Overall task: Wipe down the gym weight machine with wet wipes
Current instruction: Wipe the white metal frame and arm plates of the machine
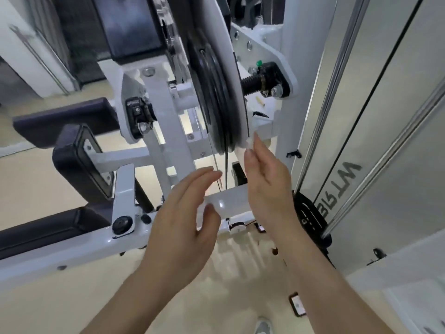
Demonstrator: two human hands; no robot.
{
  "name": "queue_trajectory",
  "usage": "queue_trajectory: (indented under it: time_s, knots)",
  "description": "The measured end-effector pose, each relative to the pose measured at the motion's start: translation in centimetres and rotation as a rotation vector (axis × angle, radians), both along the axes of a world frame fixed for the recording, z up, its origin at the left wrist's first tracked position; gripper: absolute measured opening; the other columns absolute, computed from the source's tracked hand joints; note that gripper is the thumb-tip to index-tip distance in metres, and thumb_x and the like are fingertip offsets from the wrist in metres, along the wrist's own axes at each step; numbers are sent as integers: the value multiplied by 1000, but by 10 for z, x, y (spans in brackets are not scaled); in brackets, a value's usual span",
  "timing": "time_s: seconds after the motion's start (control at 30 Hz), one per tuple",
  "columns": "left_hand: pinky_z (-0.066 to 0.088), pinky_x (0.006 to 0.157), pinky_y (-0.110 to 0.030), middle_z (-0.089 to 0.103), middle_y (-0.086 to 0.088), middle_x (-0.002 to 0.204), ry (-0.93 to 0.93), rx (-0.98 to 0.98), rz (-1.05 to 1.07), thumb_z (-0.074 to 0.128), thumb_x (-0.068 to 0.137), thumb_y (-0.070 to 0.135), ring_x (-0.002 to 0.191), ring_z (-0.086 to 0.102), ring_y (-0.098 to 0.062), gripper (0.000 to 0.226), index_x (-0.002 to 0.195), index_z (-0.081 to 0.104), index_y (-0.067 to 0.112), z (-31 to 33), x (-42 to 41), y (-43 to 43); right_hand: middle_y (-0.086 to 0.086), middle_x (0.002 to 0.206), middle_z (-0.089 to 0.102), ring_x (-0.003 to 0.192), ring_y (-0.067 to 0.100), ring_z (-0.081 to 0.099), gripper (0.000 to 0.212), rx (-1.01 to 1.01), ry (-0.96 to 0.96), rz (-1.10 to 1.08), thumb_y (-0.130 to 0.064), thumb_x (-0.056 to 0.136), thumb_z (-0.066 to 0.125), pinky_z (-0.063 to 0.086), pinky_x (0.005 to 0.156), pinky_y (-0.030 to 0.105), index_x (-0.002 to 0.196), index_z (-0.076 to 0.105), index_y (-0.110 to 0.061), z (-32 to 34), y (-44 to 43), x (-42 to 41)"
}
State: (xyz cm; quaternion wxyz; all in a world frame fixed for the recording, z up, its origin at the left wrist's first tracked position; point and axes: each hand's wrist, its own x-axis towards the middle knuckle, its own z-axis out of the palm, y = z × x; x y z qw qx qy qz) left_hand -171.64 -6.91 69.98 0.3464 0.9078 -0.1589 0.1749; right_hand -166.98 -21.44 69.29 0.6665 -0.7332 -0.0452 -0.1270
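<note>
Two bare hands are raised in front of a white gym weight machine. The left hand is held open, fingers spread and loosely curved, with nothing gripped; its thumb lies against a white crossbar of the frame. The right hand is pinched shut on a small wet wipe, which is pressed by the fingertips to the lower edge of the white disc. Beside that disc, a black pulley wheel is seen, with a thin cable hanging from it between the two hands. Dark pads are mounted on the frame at left. A pale metal shroud with dark lettering stands at right. Below, a cream floor and the toe of a shoe are visible.
</note>
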Motion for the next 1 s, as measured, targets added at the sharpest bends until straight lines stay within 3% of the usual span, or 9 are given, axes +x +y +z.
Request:
queue_trajectory:
  time_s: [0.03, 0.1, 0.17, 0.27, 0.43, 0.63, 0.77, 0.87, 1.0]
  knots:
    - [48, 98, -30, 50, 20, 133, 19, -18, 12, 43, 91, 16, 122, 48, 1, 47, 134, 49, 32, 3, 3, 1, -32, 61, 50, 60, -9, 47, 26, -29, 15, -63, -26, 104, 42, 36, 60, 6, 120, 62, -31, -8, -1, 0]
    - [45, 97, -23, 48, 22, 131, 83, -50, 22, 45, 95, 13, 120, 44, 7, 48, 138, 43, 34, 5, 10, 1, -15, 48, 41, 48, 4, 36, 34, -182, 37, -136, -23, 104, 44, 26, 50, 15, 76, 52, -40, -23, -5, 0]
    - [43, 94, -16, 47, 23, 127, 133, -59, 16, 48, 95, 13, 116, 42, 13, 51, 139, 41, 36, 4, 14, 0, -9, 49, 43, 50, 8, 40, 39, -408, 90, -122, -17, 102, 45, 28, 50, 21, 67, 48, -34, -36, -15, -3]
    - [43, 90, -13, 50, 23, 121, 118, -20, -55, 54, 95, 16, 112, 47, 8, 42, 133, 49, 34, -5, 16, -1, -11, 58, 55, 56, 5, 49, 26, -397, 180, 27, -14, 99, 48, 38, 54, 19, 87, 71, -20, -42, -19, -20]
    - [45, 74, -11, 65, 17, 91, 174, -110, 9, 66, 90, 20, 88, 58, 2, 16, 100, 72, 32, -28, 30, 21, -17, 61, 52, 57, 5, 46, 28, -272, -4, 33, -7, 96, 54, 33, 57, 16, 100, 72, -29, -45, 28, -37]
    - [47, 56, -26, 64, 3, 80, -84, 249, 11, 61, 85, 18, 66, 59, -17, 10, 86, 71, 17, -38, 85, 61, 4, 119, 67, 108, 21, 63, 43, -674, -223, -263, -12, 91, 38, 46, 93, 24, 125, 63, -7, -86, 82, 3]
    - [45, 44, -31, 56, -4, 79, -98, 251, -29, 58, 82, 13, 53, 52, -25, 2, 83, 60, 12, -41, 117, 79, 18, 151, 38, 143, 29, 32, 58, -831, -306, -228, -4, 87, 36, 31, 116, 40, 145, 38, 5, -108, 123, 4]
    - [53, 55, -38, 62, -4, 82, -46, 160, -69, 53, 89, 21, 62, 59, -26, 14, 89, 65, 12, -41, 126, 93, 16, 160, 14, 150, 27, 14, 71, -880, -201, -230, -21, 94, 40, 24, 116, 38, 153, 9, 2, -119, 152, 7]
    - [51, 83, -31, 56, 8, 135, 53, 304, -287, 36, 94, 17, 108, 61, -18, 48, 140, 47, 28, -19, 117, 132, 25, 159, 11, 149, 35, 5, 75, -1011, -222, -269, -25, 96, 37, 18, 117, 45, 151, -3, 5, -83, 168, 52]
